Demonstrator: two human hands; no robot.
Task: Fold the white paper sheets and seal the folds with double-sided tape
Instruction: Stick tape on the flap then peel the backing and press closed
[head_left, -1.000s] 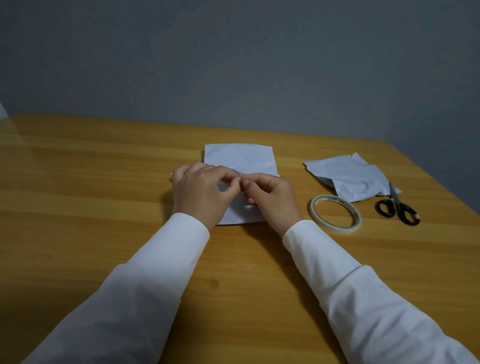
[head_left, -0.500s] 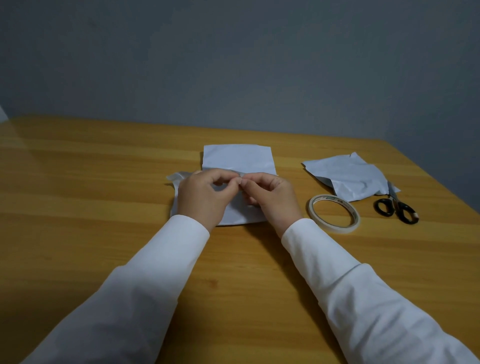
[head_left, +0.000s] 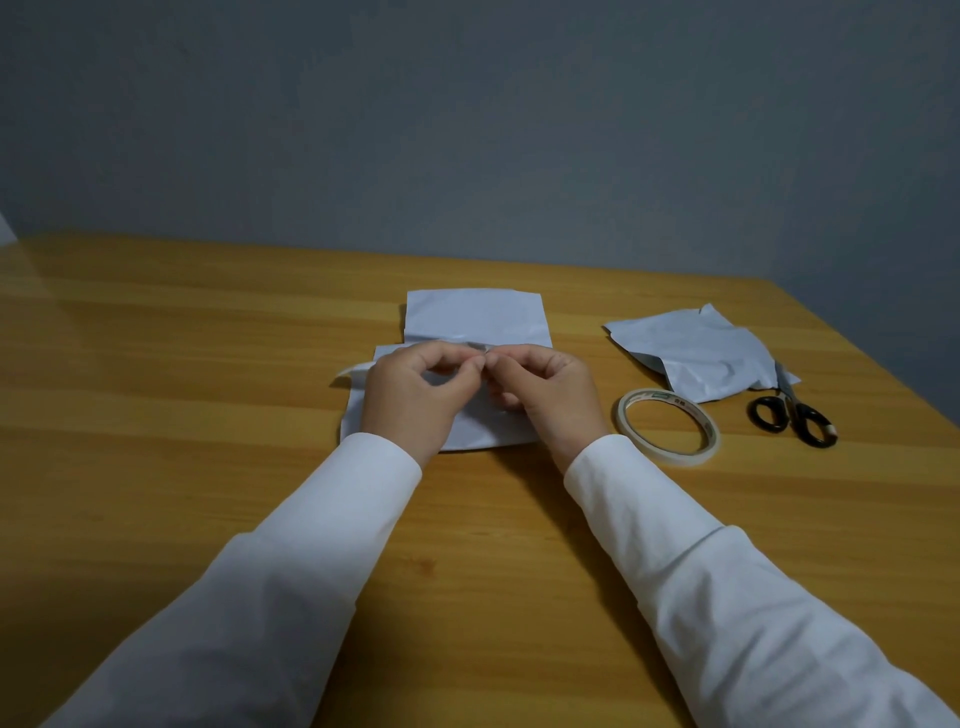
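Observation:
A white paper sheet (head_left: 472, 317) lies flat on the wooden table (head_left: 156, 395) in front of me, with a fold line across its middle. My left hand (head_left: 415, 395) and my right hand (head_left: 545, 395) meet over that fold, thumb and forefinger of each pinching a small thin strip, probably tape (head_left: 480, 347), right at the crease. A loose flap of the paper (head_left: 348, 375) sticks out to the left of my left hand. The lower half of the sheet is mostly hidden under both hands.
A roll of double-sided tape (head_left: 667, 427) lies flat just right of my right wrist. Behind it is a second, crumpled white sheet (head_left: 696, 353). Black-handled scissors (head_left: 795, 415) lie at that sheet's right edge, near the table's right side.
A paper flap has come into view left of my left hand and grown wider. Both hands stay pinched together at the crease, barely shifted.

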